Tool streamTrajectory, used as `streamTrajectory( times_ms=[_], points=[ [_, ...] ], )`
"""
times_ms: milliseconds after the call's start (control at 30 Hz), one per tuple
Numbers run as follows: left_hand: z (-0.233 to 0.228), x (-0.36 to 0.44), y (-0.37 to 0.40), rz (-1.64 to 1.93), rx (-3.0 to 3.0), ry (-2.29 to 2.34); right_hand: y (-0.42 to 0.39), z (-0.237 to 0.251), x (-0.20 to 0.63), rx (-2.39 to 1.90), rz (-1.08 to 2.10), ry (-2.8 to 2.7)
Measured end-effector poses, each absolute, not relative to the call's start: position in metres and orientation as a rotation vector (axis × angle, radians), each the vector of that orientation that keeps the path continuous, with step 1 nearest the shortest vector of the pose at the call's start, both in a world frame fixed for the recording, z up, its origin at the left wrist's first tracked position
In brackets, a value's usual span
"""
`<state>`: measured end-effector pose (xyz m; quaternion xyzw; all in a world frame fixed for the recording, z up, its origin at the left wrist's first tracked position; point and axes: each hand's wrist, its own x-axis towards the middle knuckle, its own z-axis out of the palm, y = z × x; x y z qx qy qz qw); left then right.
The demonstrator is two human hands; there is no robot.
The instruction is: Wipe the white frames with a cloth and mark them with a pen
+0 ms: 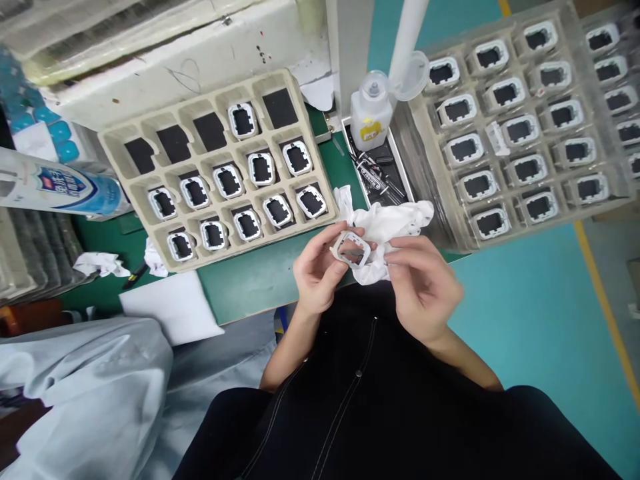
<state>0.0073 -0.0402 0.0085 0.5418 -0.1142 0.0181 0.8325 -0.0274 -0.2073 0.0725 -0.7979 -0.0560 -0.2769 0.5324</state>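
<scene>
My left hand (pixel 320 268) grips a small white frame (pixel 361 259) with rounded corners and an open middle, thumb and fingers on its left edge. To its right, my right hand (pixel 425 285) pinches a crumpled white cloth (pixel 387 230) close to the frame's right side. Part of the cloth lies behind the frame and spreads onto the table edge. Ahead on the left, a beige tray (pixel 227 148) holds several similar white frames over dark pads in its pockets. Three pockets at its back left and one at its back right show only the dark pad.
A clear plastic tray (pixel 545 225) with several white frames stands at the right. Between the trays, a white bottle (pixel 371 117) rises from a box (pixel 410 190) of markers and small tools. A blue-and-white container (pixel 65 185) and a person's grey sleeve (pixel 95 380) are at the left.
</scene>
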Motion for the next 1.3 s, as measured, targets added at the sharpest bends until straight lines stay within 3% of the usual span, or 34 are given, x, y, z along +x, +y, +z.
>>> streamTrajectory(
  times_ms=[667, 1300],
  points=[
    [0.017, 0.011, -0.044, 0.056, 1.172, -0.324, -0.200, 0.076, -0.027, -1.786, -0.527, 0.007],
    [0.027, 0.007, -0.040, 0.045, 1.235, -0.329, -0.189, 0.085, -0.022, -2.041, -0.707, -0.340]
  ],
)
